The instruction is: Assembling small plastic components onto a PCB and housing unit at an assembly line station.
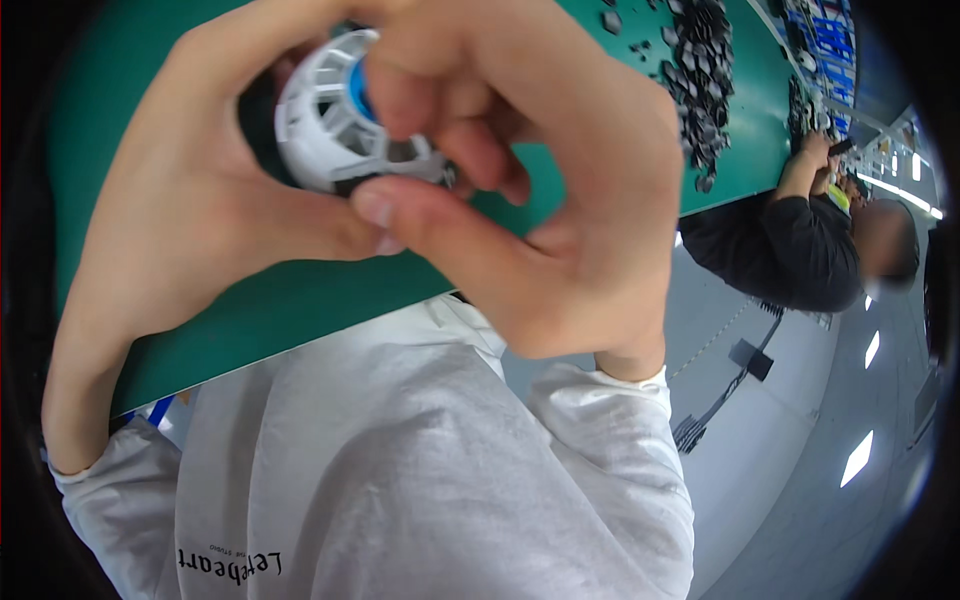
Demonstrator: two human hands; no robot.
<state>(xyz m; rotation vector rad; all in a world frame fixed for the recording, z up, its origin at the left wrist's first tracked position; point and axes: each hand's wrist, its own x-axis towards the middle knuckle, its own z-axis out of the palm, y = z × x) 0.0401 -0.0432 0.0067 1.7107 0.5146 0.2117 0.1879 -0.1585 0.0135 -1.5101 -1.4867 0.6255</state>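
Observation:
Between my two hands, above the green table, is a round white plastic housing with ribbed openings and a blue centre. My left hand curves round its left side, thumb along the lower edge. The fingers of my right hand are bent over the blue centre, and its thumb presses at the lower rim beside my left thumb. A dark strip shows on the rim near the thumb tips. The far side of the housing is hidden behind my fingers.
A heap of small dark plastic pieces lies on the green table at the far right, with a few loose ones beside it. Farther right another person in a dark top works at the table. Grey floor shows below.

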